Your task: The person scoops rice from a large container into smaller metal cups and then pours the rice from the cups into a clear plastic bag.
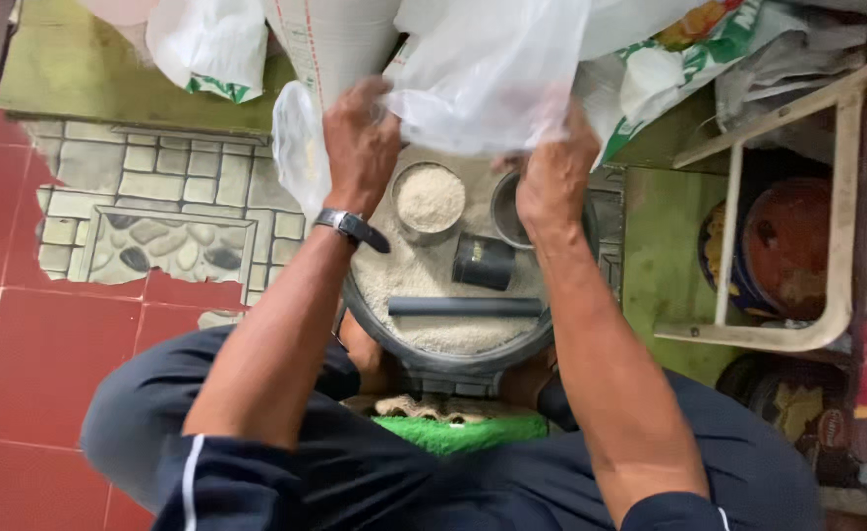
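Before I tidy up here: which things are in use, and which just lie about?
In use:
left hand and right hand holding the clear plastic bag
bucket of rice
full tin cup

Lying about:
black cup
dark rod
white frame
printed sacks

Soft, even daylight here, no hard shadows. The clear plastic bag catches a pale sheen up top, edges go slightly soft, far right corner dim.
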